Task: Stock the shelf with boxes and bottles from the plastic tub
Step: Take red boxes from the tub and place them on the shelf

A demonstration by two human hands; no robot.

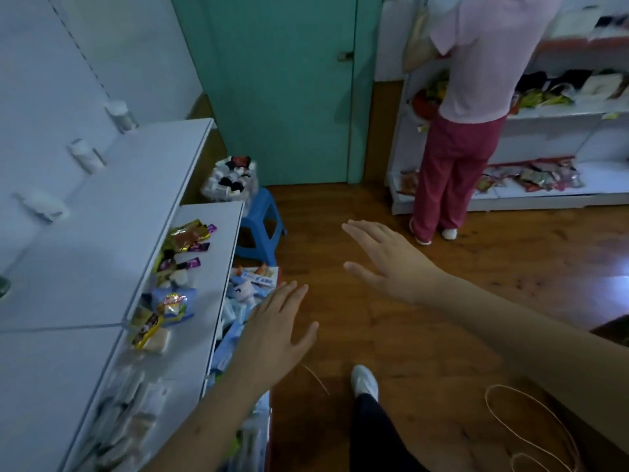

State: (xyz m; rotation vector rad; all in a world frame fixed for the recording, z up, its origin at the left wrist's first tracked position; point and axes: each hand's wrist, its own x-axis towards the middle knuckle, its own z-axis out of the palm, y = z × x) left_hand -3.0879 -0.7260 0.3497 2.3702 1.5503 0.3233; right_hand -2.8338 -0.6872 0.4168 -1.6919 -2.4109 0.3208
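A white shelf unit [102, 240] runs down the left side; its upper board carries three small white bottles [85, 156] against the back panel. The lower board [211, 284] holds snack packets [183, 240] and pale boxes. On the floor under the shelf's edge sits a tub [252, 284] heaped with blue and white boxes and small bottles. My left hand [275, 328] hovers with fingers spread just right of that tub, holding nothing. My right hand [384, 260] is stretched out flat over the wooden floor, empty too.
A blue plastic stool [263, 226] carries a clear bag of goods [231, 178] near the green door [282, 86]. A person in a pink top [476, 97] stands at another white shelf [561, 114] at the far right. My white shoe [365, 381] is below; a thin cord [531, 427] trails at right.
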